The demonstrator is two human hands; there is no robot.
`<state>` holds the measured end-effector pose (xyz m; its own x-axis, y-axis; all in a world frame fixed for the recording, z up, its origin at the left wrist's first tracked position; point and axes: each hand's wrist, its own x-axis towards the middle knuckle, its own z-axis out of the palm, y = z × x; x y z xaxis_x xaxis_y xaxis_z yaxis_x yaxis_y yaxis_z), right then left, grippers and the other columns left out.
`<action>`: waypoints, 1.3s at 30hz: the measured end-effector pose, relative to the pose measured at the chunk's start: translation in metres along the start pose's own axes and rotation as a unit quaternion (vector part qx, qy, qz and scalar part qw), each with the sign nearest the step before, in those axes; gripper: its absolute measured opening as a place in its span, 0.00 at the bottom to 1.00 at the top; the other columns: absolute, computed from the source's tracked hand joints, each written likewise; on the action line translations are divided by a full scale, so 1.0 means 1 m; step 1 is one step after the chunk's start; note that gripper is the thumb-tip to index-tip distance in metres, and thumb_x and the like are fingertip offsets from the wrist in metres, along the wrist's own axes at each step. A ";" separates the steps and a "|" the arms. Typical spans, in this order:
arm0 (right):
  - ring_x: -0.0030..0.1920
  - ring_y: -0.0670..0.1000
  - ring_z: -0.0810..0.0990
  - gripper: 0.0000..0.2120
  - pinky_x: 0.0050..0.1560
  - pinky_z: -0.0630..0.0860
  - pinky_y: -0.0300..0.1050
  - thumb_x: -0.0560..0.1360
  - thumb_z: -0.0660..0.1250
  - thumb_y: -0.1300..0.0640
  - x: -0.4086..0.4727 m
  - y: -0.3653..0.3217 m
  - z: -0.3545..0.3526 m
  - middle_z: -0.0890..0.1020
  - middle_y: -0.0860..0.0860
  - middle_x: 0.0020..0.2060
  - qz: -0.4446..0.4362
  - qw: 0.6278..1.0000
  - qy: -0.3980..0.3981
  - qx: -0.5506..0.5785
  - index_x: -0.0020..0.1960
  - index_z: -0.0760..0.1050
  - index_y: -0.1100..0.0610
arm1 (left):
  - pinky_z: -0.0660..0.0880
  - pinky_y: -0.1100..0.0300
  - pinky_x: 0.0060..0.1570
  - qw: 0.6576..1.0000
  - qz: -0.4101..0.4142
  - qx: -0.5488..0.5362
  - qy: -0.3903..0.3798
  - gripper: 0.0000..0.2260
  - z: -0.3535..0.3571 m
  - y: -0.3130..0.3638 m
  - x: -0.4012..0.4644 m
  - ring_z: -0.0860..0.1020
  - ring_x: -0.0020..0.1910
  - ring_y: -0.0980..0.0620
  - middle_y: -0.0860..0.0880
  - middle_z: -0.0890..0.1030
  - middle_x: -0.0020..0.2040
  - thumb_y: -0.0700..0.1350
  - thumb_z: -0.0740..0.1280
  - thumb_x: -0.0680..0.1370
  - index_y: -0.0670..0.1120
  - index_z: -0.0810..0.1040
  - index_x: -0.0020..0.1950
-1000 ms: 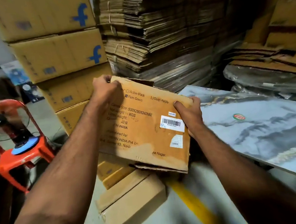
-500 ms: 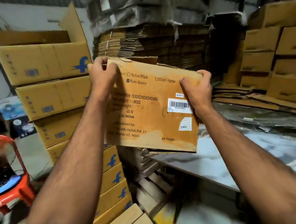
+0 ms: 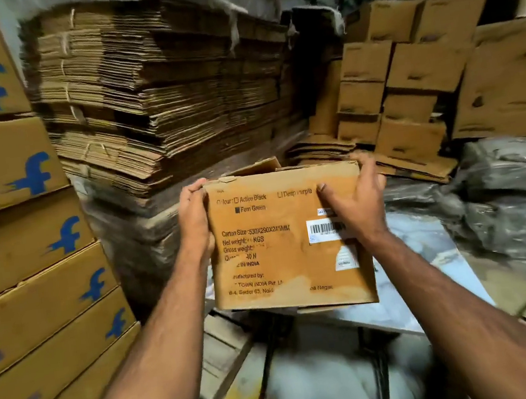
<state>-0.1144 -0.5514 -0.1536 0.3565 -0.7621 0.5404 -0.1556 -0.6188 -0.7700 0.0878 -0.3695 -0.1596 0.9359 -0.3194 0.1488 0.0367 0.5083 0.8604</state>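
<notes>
Stacked flat cardboard [image 3: 156, 113] fills the storeroom; the left hand [image 3: 195, 223] and right hand [image 3: 357, 202] curl their fingers round a worn, printed carton [image 3: 281, 250], gripping its upper corners.

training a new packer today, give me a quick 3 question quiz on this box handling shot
1. True or false: the left hand and right hand both hold the carton.
2. Which colour box is filled in on the carton? A Active Black, B Fern Green, C Deep Purple.
3. Fill in: the right hand partly covers the white ____ label.
Key: 1 true; 2 B; 3 barcode.
</notes>
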 end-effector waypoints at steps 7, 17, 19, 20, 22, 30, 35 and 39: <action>0.59 0.53 0.70 0.40 0.59 0.67 0.43 0.70 0.76 0.44 0.002 0.045 0.001 0.68 0.59 0.65 0.090 0.994 0.019 -0.054 0.75 0.59 0.49 | 0.78 0.53 0.47 0.986 -0.021 0.104 -0.129 0.14 0.032 -0.062 0.052 0.78 0.52 0.47 0.44 0.76 0.57 0.44 0.66 0.78 0.52 0.68 0.61; 0.56 0.53 0.78 0.31 0.56 0.78 0.55 0.67 0.79 0.47 -0.004 0.112 -0.007 0.80 0.50 0.56 0.115 0.981 0.032 -0.153 0.65 0.70 0.47 | 0.79 0.50 0.56 0.898 -0.023 0.275 -0.341 0.18 0.042 -0.131 0.066 0.79 0.58 0.47 0.46 0.78 0.62 0.45 0.69 0.79 0.55 0.67 0.66; 0.59 0.54 0.77 0.33 0.59 0.76 0.54 0.66 0.79 0.48 -0.003 0.127 -0.004 0.79 0.52 0.59 0.145 0.973 0.023 -0.180 0.67 0.70 0.50 | 0.76 0.51 0.59 0.874 0.015 0.356 -0.331 0.19 0.043 -0.147 0.071 0.78 0.58 0.49 0.49 0.78 0.62 0.44 0.70 0.77 0.53 0.70 0.67; 0.58 0.55 0.77 0.34 0.59 0.76 0.53 0.66 0.80 0.49 -0.003 0.135 -0.004 0.79 0.53 0.59 0.166 0.968 0.014 -0.189 0.68 0.70 0.51 | 0.75 0.51 0.61 0.856 0.027 0.393 -0.334 0.21 0.043 -0.155 0.072 0.77 0.59 0.48 0.49 0.78 0.63 0.44 0.72 0.76 0.52 0.71 0.67; 0.57 0.57 0.78 0.35 0.57 0.75 0.51 0.68 0.79 0.50 -0.007 0.155 -0.004 0.79 0.55 0.58 0.211 0.955 -0.023 -0.208 0.70 0.68 0.53 | 0.73 0.50 0.64 0.818 0.021 0.447 -0.363 0.26 0.042 -0.176 0.073 0.76 0.63 0.48 0.49 0.76 0.67 0.43 0.73 0.75 0.50 0.71 0.71; 0.68 0.65 0.68 0.37 0.68 0.67 0.55 0.79 0.64 0.42 -0.027 0.213 0.005 0.62 0.62 0.70 0.249 0.941 -0.104 -0.206 0.80 0.50 0.50 | 0.70 0.48 0.67 0.712 0.082 0.567 -0.406 0.30 0.047 -0.231 0.062 0.69 0.72 0.43 0.46 0.60 0.79 0.42 0.66 0.79 0.50 0.60 0.79; 0.67 0.67 0.69 0.33 0.67 0.69 0.62 0.81 0.56 0.39 0.011 0.248 0.002 0.62 0.63 0.71 0.246 0.934 -0.122 -0.228 0.79 0.46 0.47 | 0.70 0.46 0.67 0.702 0.076 0.589 -0.393 0.28 0.074 -0.244 0.074 0.69 0.71 0.41 0.45 0.64 0.77 0.45 0.65 0.81 0.50 0.59 0.79; 0.66 0.66 0.71 0.30 0.64 0.70 0.61 0.82 0.54 0.43 0.040 0.278 -0.007 0.69 0.65 0.68 0.241 0.926 -0.159 -0.244 0.79 0.45 0.44 | 0.72 0.43 0.64 0.678 0.070 0.624 -0.382 0.28 0.102 -0.255 0.085 0.70 0.69 0.39 0.44 0.65 0.76 0.48 0.64 0.81 0.52 0.58 0.80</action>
<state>-0.1494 -0.7554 -0.3440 0.3786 -0.9255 -0.0141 -0.7371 -0.2922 -0.6093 0.1223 -0.6078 -0.3172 0.4275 -0.9012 0.0711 -0.8049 -0.3436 0.4839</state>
